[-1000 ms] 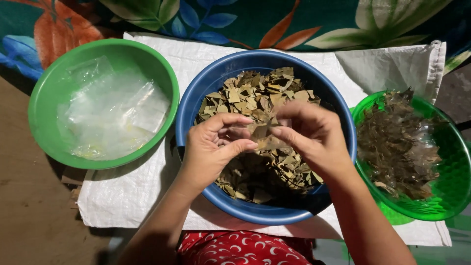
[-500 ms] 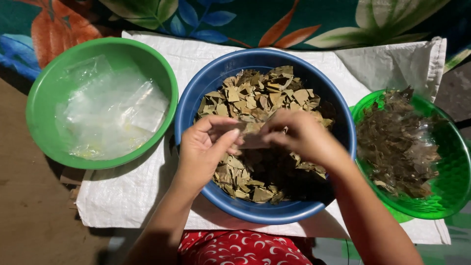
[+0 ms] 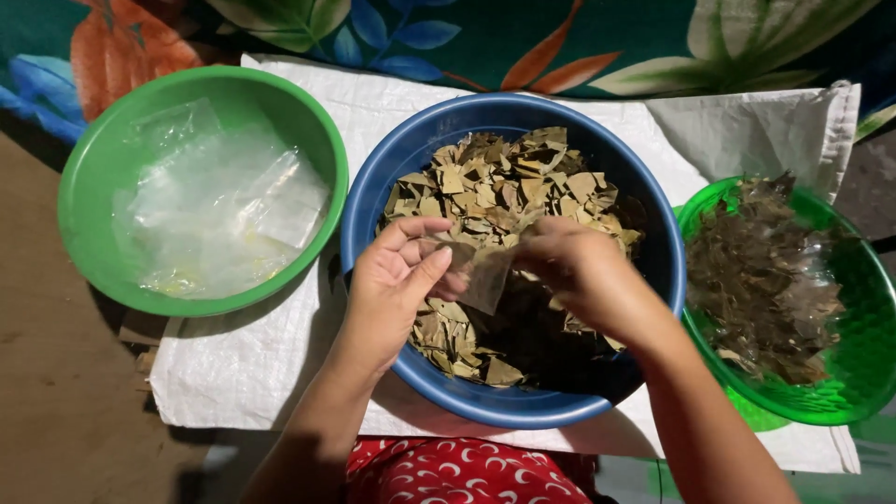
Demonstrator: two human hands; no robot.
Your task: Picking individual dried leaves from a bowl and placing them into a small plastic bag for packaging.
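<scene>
At the centre of the white woven sheet (image 3: 243,373), a blue bowl (image 3: 392,163) is set, filled mostly from twelve to nine o'clock with cut pieces of dry, tan leaf (image 3: 495,182); the part toward five o'clock is left dark and nearly bare. Over the middle of this bowl, one brown leaf piece (image 3: 487,277) is pinched from both sides: the left hand (image 3: 397,285) is closed on its left edge with thumb and fingers, and the right hand (image 3: 583,275) is closed on its upper right edge. At nine o'clock from the blue bowl, touching its rim, a solid green bowl (image 3: 84,187) is seen, and clear plastic packets (image 3: 219,210), flat and crumpled, are piled inside it. At three o'clock, a translucent green bowl (image 3: 863,373) is placed, heaped with darker, brown-grey leaf scraps (image 3: 761,275). Behind everything, at twelve o'clock, a cloth printed with large leaves (image 3: 560,37) is spread. Red patterned fabric (image 3: 448,471) is visible at six o'clock.
</scene>
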